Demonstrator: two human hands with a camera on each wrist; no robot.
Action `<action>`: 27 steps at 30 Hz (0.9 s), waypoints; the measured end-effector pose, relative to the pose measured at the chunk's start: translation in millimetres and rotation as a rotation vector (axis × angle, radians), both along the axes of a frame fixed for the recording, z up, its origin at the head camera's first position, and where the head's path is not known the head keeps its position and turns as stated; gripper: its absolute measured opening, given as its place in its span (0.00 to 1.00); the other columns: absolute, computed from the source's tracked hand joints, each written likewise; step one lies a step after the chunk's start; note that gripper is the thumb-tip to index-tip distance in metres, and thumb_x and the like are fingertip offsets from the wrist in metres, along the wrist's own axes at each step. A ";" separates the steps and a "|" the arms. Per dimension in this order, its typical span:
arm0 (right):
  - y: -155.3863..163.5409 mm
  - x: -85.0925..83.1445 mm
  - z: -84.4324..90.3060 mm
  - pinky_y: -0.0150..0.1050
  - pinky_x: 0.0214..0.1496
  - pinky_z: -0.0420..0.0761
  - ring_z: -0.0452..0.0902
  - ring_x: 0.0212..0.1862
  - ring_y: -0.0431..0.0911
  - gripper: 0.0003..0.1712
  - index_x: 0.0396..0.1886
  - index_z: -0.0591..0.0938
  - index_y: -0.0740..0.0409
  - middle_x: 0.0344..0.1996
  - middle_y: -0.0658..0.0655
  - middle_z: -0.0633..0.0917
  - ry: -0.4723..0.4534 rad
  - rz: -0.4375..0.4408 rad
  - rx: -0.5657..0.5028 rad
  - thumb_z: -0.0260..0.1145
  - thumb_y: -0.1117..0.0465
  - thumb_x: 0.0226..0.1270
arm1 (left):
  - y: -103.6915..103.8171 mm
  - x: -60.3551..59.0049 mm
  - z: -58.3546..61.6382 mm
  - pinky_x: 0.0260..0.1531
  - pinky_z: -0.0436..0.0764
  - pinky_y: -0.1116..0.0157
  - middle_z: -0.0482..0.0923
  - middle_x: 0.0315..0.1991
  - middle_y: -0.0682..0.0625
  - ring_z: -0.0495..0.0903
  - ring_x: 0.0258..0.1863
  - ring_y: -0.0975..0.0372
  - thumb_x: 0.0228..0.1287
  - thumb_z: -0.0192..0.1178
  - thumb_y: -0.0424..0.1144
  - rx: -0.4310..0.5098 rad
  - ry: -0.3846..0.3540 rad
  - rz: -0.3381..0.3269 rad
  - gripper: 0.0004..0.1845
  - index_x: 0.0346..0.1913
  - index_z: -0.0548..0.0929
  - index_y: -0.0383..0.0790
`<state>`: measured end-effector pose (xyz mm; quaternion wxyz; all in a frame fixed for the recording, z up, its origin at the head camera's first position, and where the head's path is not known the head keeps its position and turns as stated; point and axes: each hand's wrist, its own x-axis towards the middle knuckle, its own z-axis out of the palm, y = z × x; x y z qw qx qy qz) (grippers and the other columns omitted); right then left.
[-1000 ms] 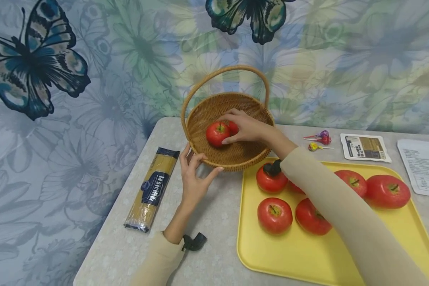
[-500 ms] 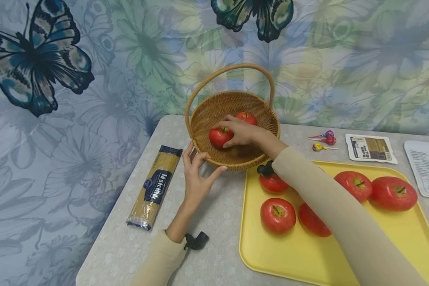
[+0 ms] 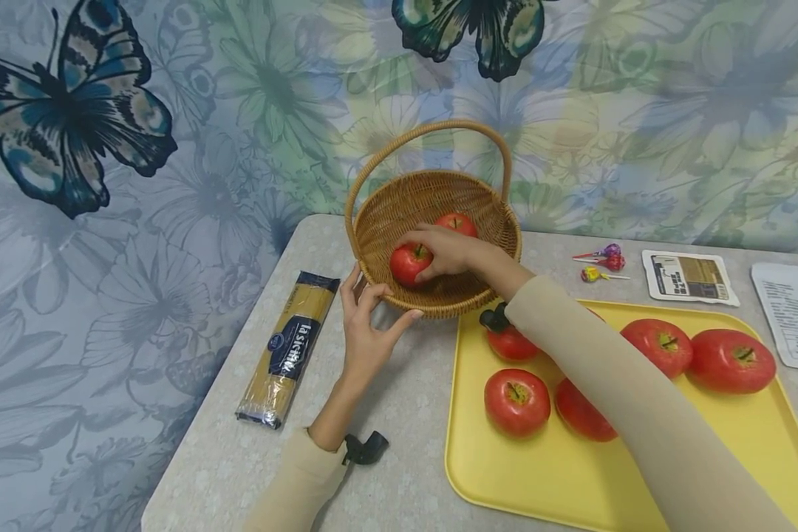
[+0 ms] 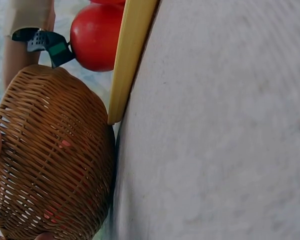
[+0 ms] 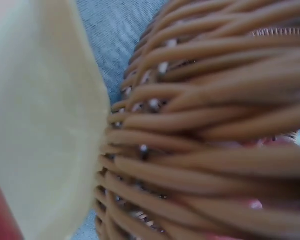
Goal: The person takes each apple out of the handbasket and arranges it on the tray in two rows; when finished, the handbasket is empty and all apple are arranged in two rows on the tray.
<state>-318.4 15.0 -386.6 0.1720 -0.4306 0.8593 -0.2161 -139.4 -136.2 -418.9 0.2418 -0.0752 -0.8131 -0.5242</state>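
Observation:
A brown wicker basket (image 3: 432, 299) with a tall handle stands on the table near the back wall, its mouth tipped toward me in the head view. My left hand (image 3: 366, 332) holds its front left rim, thumb spread along the front. Inside the basket my right hand (image 3: 448, 251) grips a red apple (image 3: 408, 264), thumb on the near side and fingers over the top. Behind that hand lies another red apple (image 3: 457, 223). The left wrist view has the woven outer wall (image 4: 50, 150) of the basket, with red showing through its gaps.
A yellow tray (image 3: 505, 480) with several red apples (image 3: 517, 403) lies right of the basket, under the right forearm. Left is a spaghetti pack (image 3: 289, 351). Back right are lollipops (image 3: 605, 258), a flat sachet (image 3: 690, 277) and a printed white sheet (image 3: 794, 314).
My right hand has shifted within the basket, exposing the back apple, and slid slightly right across the front one. The left hand keeps its place on the rim. The head view has shifted slightly.

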 end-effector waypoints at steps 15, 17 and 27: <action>28.6 22.9 53.9 0.49 0.60 0.77 0.74 0.58 0.50 0.36 0.63 0.76 0.47 0.56 0.54 0.77 0.112 -0.004 -0.227 0.78 0.51 0.53 | -0.3 2.6 1.2 0.62 0.73 0.42 0.46 0.73 0.31 0.53 0.73 0.38 0.52 0.75 0.31 0.019 -0.012 0.002 0.21 0.43 0.75 0.29; 37.9 28.6 59.6 0.50 0.60 0.78 0.74 0.58 0.49 0.37 0.63 0.77 0.47 0.56 0.54 0.77 0.139 -0.006 -0.249 0.78 0.51 0.52 | -0.3 2.8 0.5 0.62 0.72 0.42 0.46 0.74 0.31 0.53 0.73 0.38 0.52 0.75 0.32 0.022 -0.015 0.003 0.21 0.44 0.75 0.29; 140.3 89.0 88.7 0.36 0.39 0.85 0.76 0.45 0.41 0.38 0.62 0.77 0.49 0.56 0.53 0.77 0.259 -0.040 -0.356 0.80 0.60 0.49 | 1.3 2.7 -0.2 0.62 0.72 0.42 0.44 0.74 0.31 0.52 0.73 0.38 0.51 0.74 0.31 0.027 0.007 -0.009 0.21 0.44 0.75 0.28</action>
